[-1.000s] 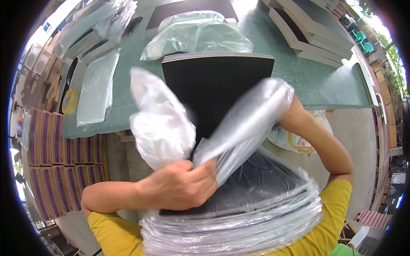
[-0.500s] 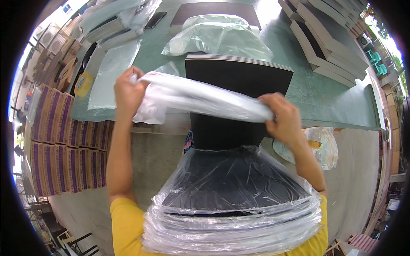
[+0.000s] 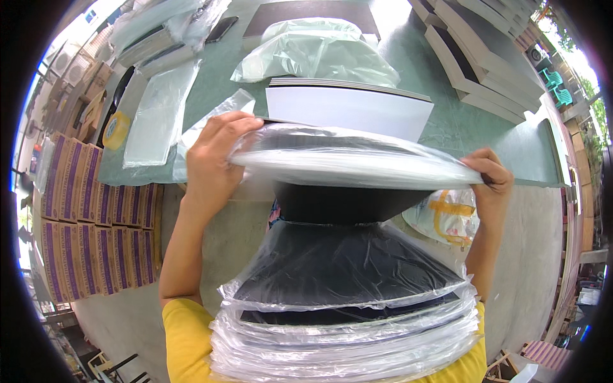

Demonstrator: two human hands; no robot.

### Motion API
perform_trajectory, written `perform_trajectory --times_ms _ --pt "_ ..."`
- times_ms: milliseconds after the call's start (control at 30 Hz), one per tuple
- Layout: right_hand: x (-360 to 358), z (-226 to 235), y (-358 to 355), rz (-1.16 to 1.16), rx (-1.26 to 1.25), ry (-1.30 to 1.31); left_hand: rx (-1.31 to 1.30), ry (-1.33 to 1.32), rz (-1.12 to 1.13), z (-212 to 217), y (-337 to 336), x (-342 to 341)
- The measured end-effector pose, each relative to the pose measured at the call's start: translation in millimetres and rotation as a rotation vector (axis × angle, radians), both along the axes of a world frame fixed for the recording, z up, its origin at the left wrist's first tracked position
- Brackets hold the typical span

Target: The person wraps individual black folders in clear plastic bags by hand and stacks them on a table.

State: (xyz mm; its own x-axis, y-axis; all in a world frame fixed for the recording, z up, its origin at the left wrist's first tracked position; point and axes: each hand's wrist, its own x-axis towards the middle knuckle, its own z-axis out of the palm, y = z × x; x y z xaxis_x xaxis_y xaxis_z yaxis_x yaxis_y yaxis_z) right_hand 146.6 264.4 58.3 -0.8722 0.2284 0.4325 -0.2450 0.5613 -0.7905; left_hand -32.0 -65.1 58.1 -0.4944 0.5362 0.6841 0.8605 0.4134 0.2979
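Observation:
A clear plastic bag (image 3: 357, 159) is stretched sideways between my hands, with its opening drawn over the upper part of a black board (image 3: 345, 204). My left hand (image 3: 220, 150) is closed on the bag's left corner, where a dark board edge shows by the fingers. At the right corner, my right hand (image 3: 490, 175) pinches the bag. Behind it a stack of boards (image 3: 348, 112) stands up, a white face toward me. Closest to me lies a pile of black boards in clear plastic bags (image 3: 348, 274), between my forearms.
On the green table (image 3: 447, 137) are flat plastic bags (image 3: 159, 115) and a tape roll (image 3: 116, 131) at left, a plastic-draped stack (image 3: 319, 54) at the back, and thick board stacks (image 3: 485, 70) at right. Cartons (image 3: 96, 255) stand on the left; a taped plastic bag (image 3: 450, 217) hangs below the table edge.
My hands have spread apart, the right one moving right and slightly down. The bag now covers the top of the black board, which has come away from the stack, baring a white face.

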Motion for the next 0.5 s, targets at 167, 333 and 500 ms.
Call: perform_trajectory --times_ms 167,333,500 --pt "26.3 -24.8 11.3 0.389 -0.69 0.051 0.156 -0.81 -0.375 17.2 -40.5 4.6" --pt "36.6 -125.4 7.2 0.553 -0.911 -0.641 -0.123 -1.508 -0.593 -64.8 -60.1 20.7" --pt "43.4 -319.1 -15.2 -0.256 -0.46 -0.835 -0.026 -1.517 -0.275 -298.2 -82.4 34.7"
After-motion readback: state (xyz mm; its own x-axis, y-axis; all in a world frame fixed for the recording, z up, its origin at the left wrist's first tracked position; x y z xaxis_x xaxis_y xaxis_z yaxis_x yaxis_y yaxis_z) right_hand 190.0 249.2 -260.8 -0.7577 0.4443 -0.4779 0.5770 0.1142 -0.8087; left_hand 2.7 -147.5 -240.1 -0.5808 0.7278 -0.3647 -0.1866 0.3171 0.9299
